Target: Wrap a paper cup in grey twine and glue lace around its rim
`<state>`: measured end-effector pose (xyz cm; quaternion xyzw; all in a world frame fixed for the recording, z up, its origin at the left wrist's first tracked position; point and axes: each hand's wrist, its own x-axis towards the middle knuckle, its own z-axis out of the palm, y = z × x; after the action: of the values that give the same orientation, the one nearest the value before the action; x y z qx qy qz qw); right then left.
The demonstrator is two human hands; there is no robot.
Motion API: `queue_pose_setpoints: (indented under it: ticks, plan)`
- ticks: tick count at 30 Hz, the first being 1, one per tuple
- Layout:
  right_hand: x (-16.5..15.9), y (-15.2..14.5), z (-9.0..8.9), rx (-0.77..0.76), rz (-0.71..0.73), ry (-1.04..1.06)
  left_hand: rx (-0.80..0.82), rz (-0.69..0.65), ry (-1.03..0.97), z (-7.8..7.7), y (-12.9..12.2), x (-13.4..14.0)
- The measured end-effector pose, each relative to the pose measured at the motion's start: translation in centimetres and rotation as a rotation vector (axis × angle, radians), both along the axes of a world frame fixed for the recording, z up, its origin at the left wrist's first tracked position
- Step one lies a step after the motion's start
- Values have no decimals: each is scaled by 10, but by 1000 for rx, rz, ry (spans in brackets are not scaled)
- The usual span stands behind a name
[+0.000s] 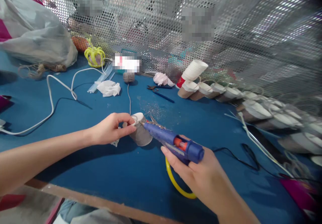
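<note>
A paper cup [143, 137], its side covered in grey cord, is tilted on the blue table in front of me. The thumb and fingers of my left hand [113, 128] pinch its rim, where a strand of cord lies. My right hand [198, 170] is wrapped around a blue hot glue gun [173, 143], whose nozzle points at the cup close to its rim. From a ball of grey yarn [128, 77] the cord [129, 98] runs over the table to the cup. Yellow-handled scissors [177, 185] lie partly hidden under the glue gun and my right hand.
Rows of cord-wrapped cups [226, 95] line the right side, near a stack of white paper cups [195, 70]. Blue-handled pliers [163, 96], crumpled tissue [108, 88] and glue sticks [94, 87] lie farther back. A white cable [51, 100] crosses the left. Perforated metal mesh [161, 26] stands behind.
</note>
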<state>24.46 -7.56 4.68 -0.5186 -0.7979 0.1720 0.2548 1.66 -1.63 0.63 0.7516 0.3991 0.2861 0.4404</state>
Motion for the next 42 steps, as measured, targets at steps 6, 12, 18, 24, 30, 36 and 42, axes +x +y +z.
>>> queue_pose_setpoints:
  ticks: [6, 12, 18, 24, 30, 36, 42]
  plan:
    - [-1, 1, 0, 31, 30, -12, -14, 2, 11, 3, 0, 1]
    - [-2, 1, 0, 10, 18, -31, -10, 2, 19, 3, 0, 2]
    - [-2, 2, 1, 7, 14, -5, 47, 1, 13, 0, 1, 1]
    - [-4, 3, 1, 9, 7, -9, 2, -12, -31, 0, 1, 3]
    - [-4, 3, 3, 16, 20, -6, 27, -39, -46, 1, 1, 2]
    - [-4, 2, 3, -84, -30, 39, 12, -96, -88, -1, 1, 0]
    - [-5, 3, 7, -81, -57, 26, 2, -99, -69, -1, 1, -2]
